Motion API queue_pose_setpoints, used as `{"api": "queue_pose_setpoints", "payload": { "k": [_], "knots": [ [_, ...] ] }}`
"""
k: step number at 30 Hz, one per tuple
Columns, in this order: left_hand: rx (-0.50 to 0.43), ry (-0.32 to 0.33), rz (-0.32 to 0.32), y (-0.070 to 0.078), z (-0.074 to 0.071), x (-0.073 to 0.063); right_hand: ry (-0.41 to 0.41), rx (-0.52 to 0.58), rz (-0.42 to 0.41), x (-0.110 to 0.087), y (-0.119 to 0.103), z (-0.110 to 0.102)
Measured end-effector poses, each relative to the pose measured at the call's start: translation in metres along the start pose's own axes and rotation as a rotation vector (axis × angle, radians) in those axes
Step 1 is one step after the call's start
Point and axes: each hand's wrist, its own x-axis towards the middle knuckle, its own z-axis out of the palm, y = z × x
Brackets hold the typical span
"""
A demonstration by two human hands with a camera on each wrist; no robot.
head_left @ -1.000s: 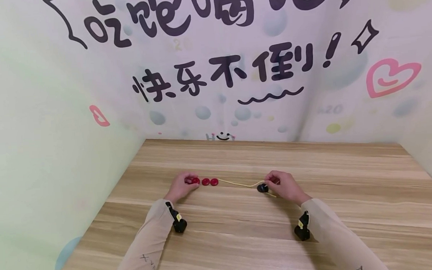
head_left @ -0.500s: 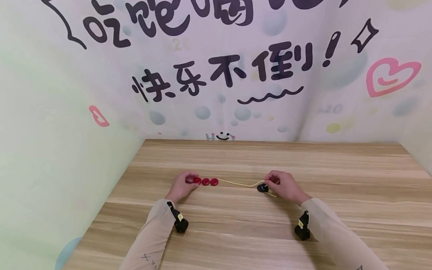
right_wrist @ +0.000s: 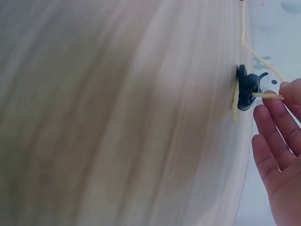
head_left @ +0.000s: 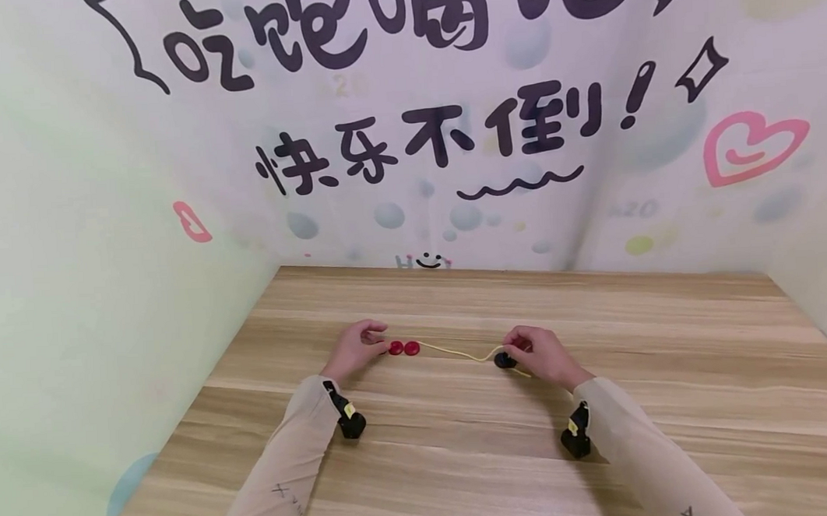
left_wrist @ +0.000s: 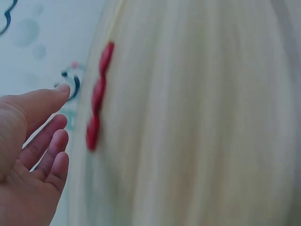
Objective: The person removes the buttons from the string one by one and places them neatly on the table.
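Three red disc-shaped beads (left_wrist: 99,96) lie in a row on the wooden table, the end one hidden by my fingers in the head view. My left hand (head_left: 357,348) hovers beside that end bead, fingers spread and loosely bent; the left wrist view shows a gap between this hand and the row. From the red beads a thin yellow cord (head_left: 453,352) runs right, slightly slack. Between thumb and fingertips my right hand (head_left: 541,353) pinches this cord. Just below those fingertips are glossy black bead-like pieces (right_wrist: 247,88) with the cord passing through, and a short cord end sticks out.
The wooden table (head_left: 438,459) reaches back to a printed cloth wall (head_left: 397,212) with dark lettering. Pale walls close in on both sides. A small black camera (head_left: 352,423) sits on the left wrist, another (head_left: 576,436) on the right.
My left hand slid the end red bead right against the other two, then let go and rose slightly. The right hand keeps its pinch on the cord, nearly still.
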Motion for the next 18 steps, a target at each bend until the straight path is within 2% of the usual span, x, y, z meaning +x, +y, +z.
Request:
{"api": "queue_pose_setpoints", "payload": {
  "k": [10,13,18],
  "knots": [
    [-0.120,-0.081,0.164,0.034,0.041,0.009,0.021,0.021,-0.019,0.007,-0.004,0.007],
    [-0.149,-0.135,0.193,0.044,0.054,0.006,0.036,0.024,-0.038,0.008,-0.006,0.009],
    [-0.224,-0.240,0.226,0.078,0.068,-0.006,0.039,0.046,-0.058,0.011,-0.010,0.011]
  ]
}}
